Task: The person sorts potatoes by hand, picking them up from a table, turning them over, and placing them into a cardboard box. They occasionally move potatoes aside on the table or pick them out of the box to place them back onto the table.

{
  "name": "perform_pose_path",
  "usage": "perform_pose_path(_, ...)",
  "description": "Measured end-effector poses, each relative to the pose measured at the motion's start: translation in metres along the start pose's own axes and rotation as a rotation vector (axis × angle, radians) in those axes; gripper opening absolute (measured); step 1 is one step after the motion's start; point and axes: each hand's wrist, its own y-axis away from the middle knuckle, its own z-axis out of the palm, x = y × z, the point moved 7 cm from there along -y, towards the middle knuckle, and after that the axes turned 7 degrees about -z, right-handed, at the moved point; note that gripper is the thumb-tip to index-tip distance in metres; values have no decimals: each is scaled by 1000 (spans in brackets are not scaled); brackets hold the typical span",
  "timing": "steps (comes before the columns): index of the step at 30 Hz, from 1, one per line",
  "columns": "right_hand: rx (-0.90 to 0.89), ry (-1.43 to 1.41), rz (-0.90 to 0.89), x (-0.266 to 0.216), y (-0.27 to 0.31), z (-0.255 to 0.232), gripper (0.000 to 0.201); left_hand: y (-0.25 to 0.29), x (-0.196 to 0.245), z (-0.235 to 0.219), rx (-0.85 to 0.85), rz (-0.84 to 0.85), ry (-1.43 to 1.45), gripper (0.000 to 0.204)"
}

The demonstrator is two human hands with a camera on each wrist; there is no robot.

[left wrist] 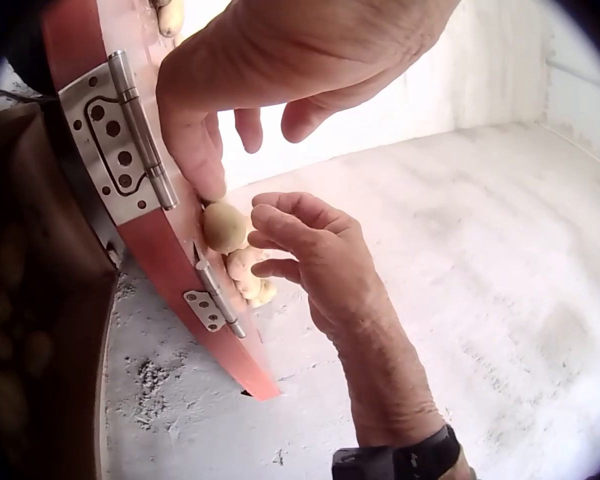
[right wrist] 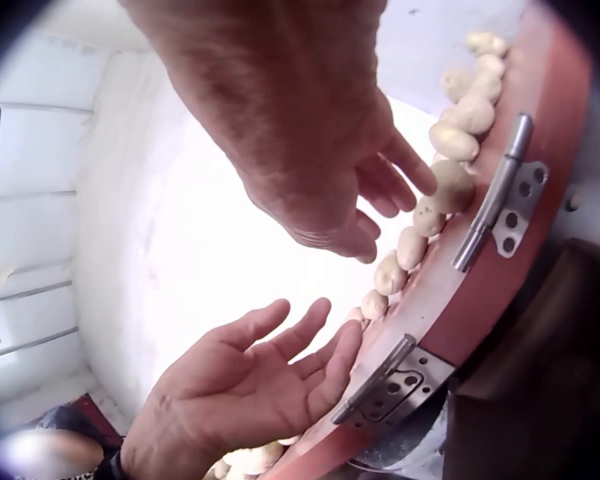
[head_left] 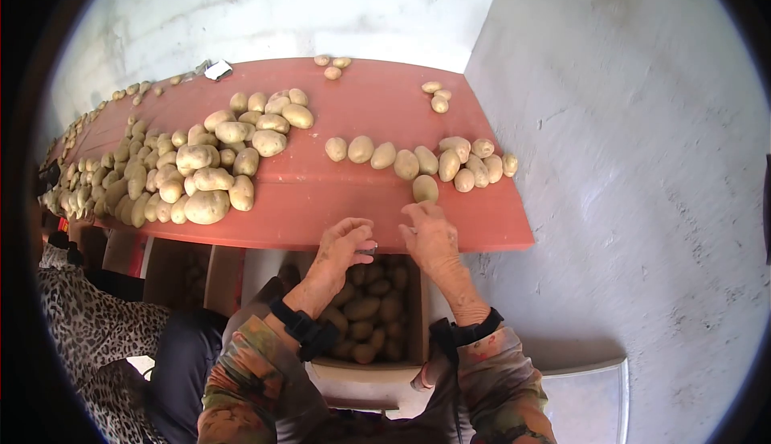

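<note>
A single potato [head_left: 425,189] lies on the red table [head_left: 321,195] close to its near edge. My right hand [head_left: 418,215] reaches up to it with loosely curled fingers and holds nothing; its fingertips are at the potato [left wrist: 223,225]. My left hand [head_left: 353,231] rests beside it on the table's near edge, palm open and fingers fairly straight [right wrist: 310,330], also empty. In the right wrist view my right hand [right wrist: 390,200] hovers by the row of potatoes [right wrist: 450,185].
A row of potatoes [head_left: 418,159] and a big pile [head_left: 201,163] lie on the table. Under the edge stands a box [head_left: 418,315] with potatoes [head_left: 369,307] in it. Metal hinges [left wrist: 120,130] are on the table's edge. A person in leopard print [head_left: 80,323] is at left, a white wall [head_left: 626,163] at right.
</note>
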Motion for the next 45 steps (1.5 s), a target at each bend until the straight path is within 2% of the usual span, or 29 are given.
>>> perform_pose_path(1, 72, 21, 4, 6, -4, -5, 29, 0, 0, -1, 0, 6, 0, 23)
perform_pose_path(5, 84, 77, 65, 34, -17, 1, 38, 2, 5, -1, -2, 4, 20, 23)
perform_pose_path(7, -18, 140, 116, 44, -21, 13, 45, 4, 8, -4, 7, 12, 31, 23)
perform_pose_path(13, -163, 98, 224, 60, -34, 42, 49, 7, 18, -17, 56, 34, 61, 23)
perform_pose_path(21, -167, -74, 191, 75, -40, 48, 47, 5, 18, -31, 48, 58, 78, 22)
perform_pose_path(24, -124, -82, 186, 78, -39, 47, 46, 2, 15, -31, 30, 41, 68, 21)
perform_pose_path(27, 22, -127, 255, 83, -40, 36, 43, 0, 11, -29, 10, 38, 63, 21)
perform_pose_path(31, 59, -138, 278, 93, -42, 34, 36, -2, 11, -23, -7, 28, 21, 22)
perform_pose_path(36, 108, -600, 317, 80, -45, 18, 23, -2, 7, -15, -46, 0, -3, 23)
perform_pose_path(37, 46, -752, 369, 66, -43, 12, 30, -1, 7, -13, -52, -7, -3, 24)
perform_pose_path(38, 46, -752, 377, 60, -42, 7, 30, -1, 5, -11, -54, -14, -4, 24)
perform_pose_path(40, 9, -1156, 391, 45, -39, 11, 38, -1, 3, -8, -73, -20, -5, 27)
perform_pose_path(41, -101, -1292, 407, 33, -36, 17, 46, 0, 1, -6, -73, -25, -7, 27)
perform_pose_path(42, -100, -1294, 409, 32, -34, 19, 46, 1, 0, -4, -58, -34, 21, 30)
perform_pose_path(44, -297, -1562, 299, 12, -32, 30, 45, 1, -1, -4, -45, -37, 50, 33)
perform_pose_path(45, -312, -1557, 302, 5, -30, 31, 49, 1, -2, -2, -81, -63, 44, 36)
